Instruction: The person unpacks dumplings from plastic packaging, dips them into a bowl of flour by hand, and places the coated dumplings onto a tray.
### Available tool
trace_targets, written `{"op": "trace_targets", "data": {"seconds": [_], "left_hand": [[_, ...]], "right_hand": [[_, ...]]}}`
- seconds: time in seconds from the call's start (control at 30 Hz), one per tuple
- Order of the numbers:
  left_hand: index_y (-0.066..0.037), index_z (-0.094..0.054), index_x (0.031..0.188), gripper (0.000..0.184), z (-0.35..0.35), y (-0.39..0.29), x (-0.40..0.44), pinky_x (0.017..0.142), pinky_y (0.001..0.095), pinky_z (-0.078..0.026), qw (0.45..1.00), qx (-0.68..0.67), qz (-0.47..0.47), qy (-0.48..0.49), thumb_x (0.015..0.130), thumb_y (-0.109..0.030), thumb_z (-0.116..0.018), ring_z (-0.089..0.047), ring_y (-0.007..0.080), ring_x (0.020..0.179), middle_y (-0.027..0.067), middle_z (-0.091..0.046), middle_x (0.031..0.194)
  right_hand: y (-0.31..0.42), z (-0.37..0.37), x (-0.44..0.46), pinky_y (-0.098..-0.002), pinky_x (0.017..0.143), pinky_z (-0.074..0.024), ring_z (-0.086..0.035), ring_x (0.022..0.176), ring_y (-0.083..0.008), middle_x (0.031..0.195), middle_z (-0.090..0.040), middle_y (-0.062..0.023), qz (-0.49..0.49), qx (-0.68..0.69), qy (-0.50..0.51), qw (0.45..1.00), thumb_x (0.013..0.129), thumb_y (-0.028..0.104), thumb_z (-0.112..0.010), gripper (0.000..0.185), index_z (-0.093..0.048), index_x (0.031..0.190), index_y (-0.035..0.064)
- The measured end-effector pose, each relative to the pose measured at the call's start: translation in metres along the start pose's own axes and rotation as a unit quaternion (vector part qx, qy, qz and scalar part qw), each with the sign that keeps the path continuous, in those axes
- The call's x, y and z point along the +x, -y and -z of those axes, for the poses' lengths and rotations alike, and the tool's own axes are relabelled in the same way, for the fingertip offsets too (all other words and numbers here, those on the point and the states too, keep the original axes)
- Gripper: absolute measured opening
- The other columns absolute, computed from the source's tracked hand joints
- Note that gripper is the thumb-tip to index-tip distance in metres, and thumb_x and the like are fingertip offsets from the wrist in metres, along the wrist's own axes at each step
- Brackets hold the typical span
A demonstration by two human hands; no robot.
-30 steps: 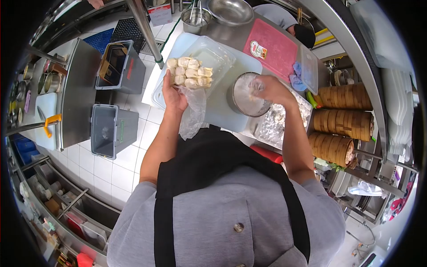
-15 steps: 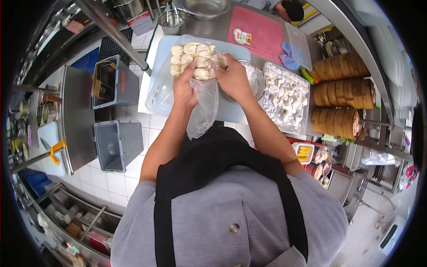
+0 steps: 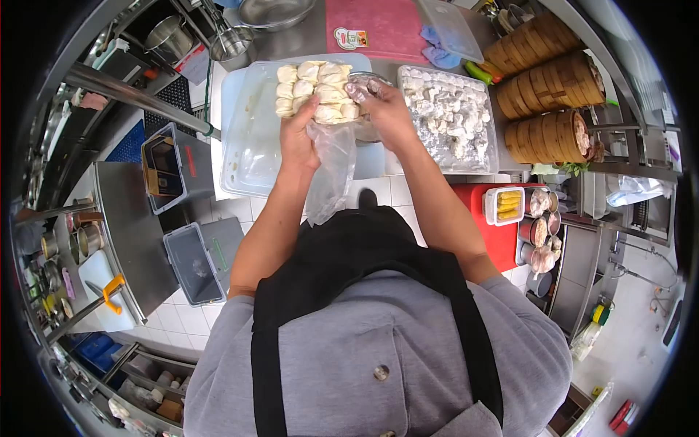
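My left hand (image 3: 300, 138) is closed on the near edge of a pack of pale dumplings (image 3: 313, 91), its thumb pressing on top. The dumplings sit in tight rows, and a clear plastic bag (image 3: 331, 171) hangs loosely below them. At the pack's right side, my right hand (image 3: 387, 109) has its fingers bent together on what looks like the bunched edge of the bag. Behind that hand a round metal bowl (image 3: 368, 132) is partly hidden. Under the pack lies a light blue plastic lid or tray (image 3: 244, 138).
Right of the bowl is a tray of floury white pieces (image 3: 448, 120). Bamboo steamers (image 3: 546, 138) are stacked beyond it. A pink board (image 3: 378, 29) and blue cloth (image 3: 440, 51) lie at the back. Grey bins (image 3: 195, 258) stand on the floor at left.
My view has shifted, showing more floor and the red surface at right. The right hand has moved slightly away from the pack's edge; the left hand keeps its hold.
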State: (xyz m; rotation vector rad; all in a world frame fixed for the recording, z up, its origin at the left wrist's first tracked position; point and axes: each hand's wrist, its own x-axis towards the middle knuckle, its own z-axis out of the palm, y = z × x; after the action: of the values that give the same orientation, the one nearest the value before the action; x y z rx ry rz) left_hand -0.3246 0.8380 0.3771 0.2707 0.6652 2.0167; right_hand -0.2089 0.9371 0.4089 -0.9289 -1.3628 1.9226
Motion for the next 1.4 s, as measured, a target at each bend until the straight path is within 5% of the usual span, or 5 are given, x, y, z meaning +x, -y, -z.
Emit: {"op": "trace_targets", "data": {"seconds": [0.27,0.8,0.93,1.0,1.4], "left_hand": [[0.001,-0.044,0.134,0.046,-0.002,0.000,-0.011,0.100,0.0438,-0.046,0.996,-0.032,-0.046,-0.065,0.091,-0.010,-0.055,-0.057,0.0301,0.115,0.0163,-0.056,0.127],[0.000,-0.045,0.133,0.047,-0.033,0.020,-0.014,0.098,0.0445,-0.047,0.992,-0.089,-0.069,-0.058,0.089,-0.010,-0.058,-0.057,0.0314,0.114,0.0176,-0.057,0.125],[0.001,-0.045,0.132,0.044,-0.029,0.008,-0.018,0.097,0.0447,-0.047,0.989,-0.065,-0.110,-0.069,0.090,-0.011,-0.056,-0.059,0.0308,0.111,0.0171,-0.058,0.123],[0.001,-0.045,0.132,0.045,-0.029,0.006,-0.020,0.098,0.0456,-0.047,0.990,-0.054,-0.112,-0.071,0.091,-0.013,-0.055,-0.059,0.0312,0.112,0.0174,-0.057,0.125],[-0.003,-0.046,0.133,0.047,-0.045,0.024,-0.019,0.100,0.0431,-0.045,0.992,-0.078,-0.074,-0.072,0.096,-0.032,-0.049,-0.056,0.0275,0.116,0.0132,-0.056,0.129]], "right_hand": [[0.015,0.052,0.029,-0.0396,0.078,-0.0524,-0.066,0.086,-0.0367,0.097,-0.067,-0.0216,0.194,-0.569,0.046,0.798,0.082,0.023,-0.063,0.034,-0.064,0.107,0.0015],[0.009,0.042,0.013,-0.0299,0.075,-0.0535,-0.066,0.079,-0.0125,0.095,-0.069,-0.0054,-0.061,0.029,0.194,0.979,0.089,0.010,-0.059,0.028,-0.063,0.115,-0.0009],[0.014,0.053,0.018,-0.0343,0.079,-0.0537,-0.068,0.087,-0.0219,0.100,-0.069,-0.0118,-0.045,-0.112,0.133,0.984,0.090,0.013,-0.058,0.029,-0.063,0.115,-0.0009],[0.027,0.054,0.016,-0.0371,0.080,-0.0525,-0.067,0.090,-0.0326,0.100,-0.068,-0.0212,0.117,-0.572,0.168,0.795,0.088,0.023,-0.063,0.033,-0.064,0.110,-0.0017],[0.026,0.014,0.045,-0.0391,0.082,-0.0527,-0.066,0.095,-0.0350,0.099,-0.067,-0.0245,0.144,-0.392,0.099,0.903,0.076,0.029,-0.071,0.050,-0.060,0.111,-0.0050]]}}
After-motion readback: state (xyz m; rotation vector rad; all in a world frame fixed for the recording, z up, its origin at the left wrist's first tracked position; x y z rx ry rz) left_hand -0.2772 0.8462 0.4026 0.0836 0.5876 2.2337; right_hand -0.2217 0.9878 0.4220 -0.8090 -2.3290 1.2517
